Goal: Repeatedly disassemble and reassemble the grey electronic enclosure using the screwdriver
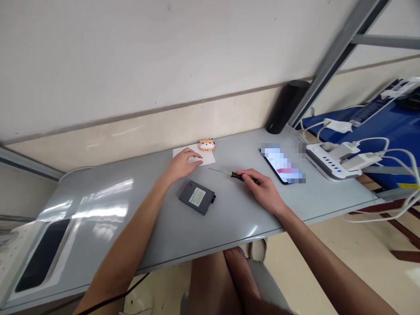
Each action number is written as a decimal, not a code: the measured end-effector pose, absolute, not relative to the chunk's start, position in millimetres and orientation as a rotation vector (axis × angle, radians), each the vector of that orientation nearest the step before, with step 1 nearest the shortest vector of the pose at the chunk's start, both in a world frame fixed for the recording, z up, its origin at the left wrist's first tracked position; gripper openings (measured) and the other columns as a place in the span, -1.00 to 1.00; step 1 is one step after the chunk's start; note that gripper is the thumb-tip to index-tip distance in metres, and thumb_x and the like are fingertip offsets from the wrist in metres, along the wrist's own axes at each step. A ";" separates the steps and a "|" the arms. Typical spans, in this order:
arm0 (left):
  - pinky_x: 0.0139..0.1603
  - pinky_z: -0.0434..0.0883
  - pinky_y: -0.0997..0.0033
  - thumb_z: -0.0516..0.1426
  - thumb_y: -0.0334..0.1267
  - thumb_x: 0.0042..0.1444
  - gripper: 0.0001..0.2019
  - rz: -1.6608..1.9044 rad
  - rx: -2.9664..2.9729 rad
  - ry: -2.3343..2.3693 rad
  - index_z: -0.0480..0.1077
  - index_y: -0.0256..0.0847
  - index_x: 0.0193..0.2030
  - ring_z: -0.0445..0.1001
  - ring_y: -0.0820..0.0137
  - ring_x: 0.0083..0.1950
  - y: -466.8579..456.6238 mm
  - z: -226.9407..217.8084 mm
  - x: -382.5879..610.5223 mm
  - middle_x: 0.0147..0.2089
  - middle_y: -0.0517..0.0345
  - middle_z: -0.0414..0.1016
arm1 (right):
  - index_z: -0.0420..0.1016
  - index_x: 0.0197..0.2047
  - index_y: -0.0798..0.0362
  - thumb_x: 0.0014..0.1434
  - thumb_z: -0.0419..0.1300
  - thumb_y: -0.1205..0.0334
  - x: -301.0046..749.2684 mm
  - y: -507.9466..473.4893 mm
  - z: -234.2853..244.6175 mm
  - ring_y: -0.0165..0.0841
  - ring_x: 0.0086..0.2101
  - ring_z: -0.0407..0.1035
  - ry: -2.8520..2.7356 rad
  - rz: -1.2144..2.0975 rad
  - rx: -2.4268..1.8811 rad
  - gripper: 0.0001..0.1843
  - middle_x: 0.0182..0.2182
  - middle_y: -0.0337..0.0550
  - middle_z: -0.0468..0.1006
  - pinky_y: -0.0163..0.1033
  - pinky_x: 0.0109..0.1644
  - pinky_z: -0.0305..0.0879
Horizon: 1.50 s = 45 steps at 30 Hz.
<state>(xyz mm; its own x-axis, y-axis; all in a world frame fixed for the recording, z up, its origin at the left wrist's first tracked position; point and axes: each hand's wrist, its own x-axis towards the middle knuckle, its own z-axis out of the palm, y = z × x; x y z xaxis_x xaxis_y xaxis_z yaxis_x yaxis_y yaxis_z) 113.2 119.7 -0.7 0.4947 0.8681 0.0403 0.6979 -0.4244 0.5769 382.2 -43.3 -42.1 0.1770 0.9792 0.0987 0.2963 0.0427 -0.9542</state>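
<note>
My right hand point(262, 188) is closed round the black and yellow handle of a screwdriver point(236, 176), whose thin shaft points left just above the table. Over a white sheet of paper point(208, 159) hovers my left hand point(183, 164), thumb and fingers apart. A tiny dark speck shows by its fingertips, too small to name. Below that hand, a dark grey rectangular battery-like pack point(193, 199) with a pale label lies flat on the table. Behind the paper's right side sits a small orange and white animal-faced case point(206, 145).
On the grey table point(157, 236), a lit phone point(282, 166) lies right of my right hand. Beyond it are a power strip point(331, 162) with white cables and a black cylinder point(288, 107) against the wall. A dark phone point(44, 253) lies at the left end.
</note>
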 end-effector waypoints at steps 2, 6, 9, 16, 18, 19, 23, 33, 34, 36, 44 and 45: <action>0.11 0.55 0.23 0.33 0.09 0.24 -0.60 0.289 2.215 1.115 0.64 0.08 0.16 0.59 0.19 0.10 102.7 8.7 92.6 0.24 0.06 0.59 | 0.77 0.00 -0.09 0.37 0.21 -0.22 383.2 -43.5 -42.5 -0.14 -0.11 0.56 -1.267 0.866 -1.463 -0.54 -0.07 -0.07 0.73 0.01 0.03 0.48; 0.32 0.51 0.07 0.50 0.01 0.03 -0.31 0.122 2.139 0.855 0.53 0.22 0.34 0.52 0.08 0.35 63.7 18.9 57.1 0.39 0.08 0.54 | 0.77 0.04 -0.08 0.31 0.27 -0.23 385.9 -42.7 -48.3 -0.17 -0.24 0.52 -1.189 0.880 -1.482 -0.52 -0.16 -0.09 0.73 -0.04 -0.16 0.45; 0.47 0.39 -0.05 0.52 -0.10 0.02 -0.43 0.177 2.171 0.841 0.60 0.13 0.20 0.41 0.05 0.44 45.4 12.5 52.0 0.31 0.08 0.58 | 0.77 0.04 -0.09 0.27 0.35 -0.22 388.5 -43.0 -55.7 -0.13 -0.13 0.57 -1.147 0.926 -1.480 -0.53 -0.07 -0.08 0.75 -0.02 -0.08 0.47; 0.50 0.38 -0.10 0.49 -0.11 0.13 -0.51 0.411 2.196 1.068 0.59 0.12 0.21 0.40 0.05 0.43 40.5 -15.0 74.1 0.31 0.05 0.54 | 0.78 0.02 -0.13 0.28 0.34 -0.26 386.8 -45.8 -59.5 -0.10 0.01 0.59 -1.157 0.874 -1.555 -0.54 0.06 -0.08 0.75 0.03 0.08 0.50; 0.50 0.39 -0.09 0.46 -0.09 0.18 -0.50 0.445 2.210 1.096 0.56 0.13 0.25 0.38 0.07 0.44 40.1 -21.1 74.6 0.34 0.07 0.51 | 0.79 -0.02 -0.14 0.28 0.34 -0.22 381.0 -43.9 -55.5 -0.10 -0.01 0.59 -1.237 0.805 -1.563 -0.59 0.00 -0.08 0.76 0.03 0.11 0.50; 0.50 0.40 -0.09 0.45 -0.09 0.19 -0.49 0.447 2.230 1.093 0.55 0.14 0.27 0.38 0.07 0.44 39.5 -23.5 73.7 0.36 0.07 0.50 | 0.79 -0.02 -0.14 0.29 0.33 -0.21 377.4 -41.7 -53.5 -0.10 -0.02 0.60 -1.270 0.775 -1.564 -0.60 -0.01 -0.08 0.76 0.02 0.09 0.50; 0.53 0.38 -0.10 0.41 -0.07 0.25 -0.45 0.430 2.339 1.045 0.49 0.16 0.36 0.38 0.05 0.45 35.5 -27.8 66.8 0.41 0.06 0.46 | 0.80 0.00 -0.14 0.33 0.29 -0.13 362.0 -23.0 -47.6 -0.10 -0.03 0.59 -1.307 0.692 -1.589 -0.63 0.00 -0.02 0.74 -0.04 -0.03 0.50; 0.57 0.20 -0.09 -0.11 -0.15 0.59 -0.54 0.482 2.416 1.420 0.44 -0.12 0.43 0.32 0.10 0.51 56.9 -34.2 45.5 0.49 -0.04 0.47 | 0.80 0.03 -0.10 0.34 0.23 -0.06 335.4 14.3 -47.2 -0.18 -0.21 0.51 -1.384 0.690 -1.590 -0.61 -0.08 -0.01 0.67 -0.03 -0.09 0.47; 0.57 0.20 -0.09 -0.11 -0.15 0.59 -0.54 0.465 2.418 1.441 0.45 -0.12 0.42 0.32 0.09 0.51 59.3 -35.5 44.0 0.49 -0.03 0.47 | 0.80 0.03 -0.11 0.35 0.23 -0.07 334.0 14.4 -46.1 -0.20 -0.24 0.49 -1.411 0.710 -1.580 -0.60 -0.09 -0.01 0.66 -0.05 -0.13 0.45; 0.55 0.22 -0.08 -0.09 -0.14 0.59 -0.55 0.445 2.422 1.456 0.48 -0.10 0.39 0.33 0.09 0.49 61.9 -37.3 42.6 0.48 -0.01 0.48 | 0.80 0.03 -0.10 0.35 0.23 -0.09 330.6 16.3 -42.4 -0.22 -0.27 0.46 -1.473 0.755 -1.541 -0.60 -0.10 -0.01 0.65 -0.07 -0.19 0.43; 0.49 0.30 -0.04 -0.03 -0.17 0.57 -0.62 0.502 2.466 1.502 0.53 -0.04 0.32 0.40 0.11 0.41 57.5 -42.1 41.8 0.43 0.04 0.53 | 0.80 -0.04 -0.06 0.34 0.23 0.01 321.9 34.4 -43.1 -0.16 -0.13 0.54 -1.411 0.549 -1.456 -0.66 -0.07 0.01 0.66 -0.04 -0.06 0.47; 0.48 0.32 -0.02 -0.01 -0.19 0.56 -0.63 0.521 2.474 1.511 0.54 -0.03 0.30 0.42 0.11 0.41 57.0 -42.3 40.9 0.42 0.05 0.54 | 0.80 -0.05 -0.05 0.32 0.23 0.03 323.3 34.8 -46.7 -0.16 -0.14 0.54 -1.363 0.520 -1.480 -0.66 -0.08 0.01 0.66 -0.02 -0.02 0.47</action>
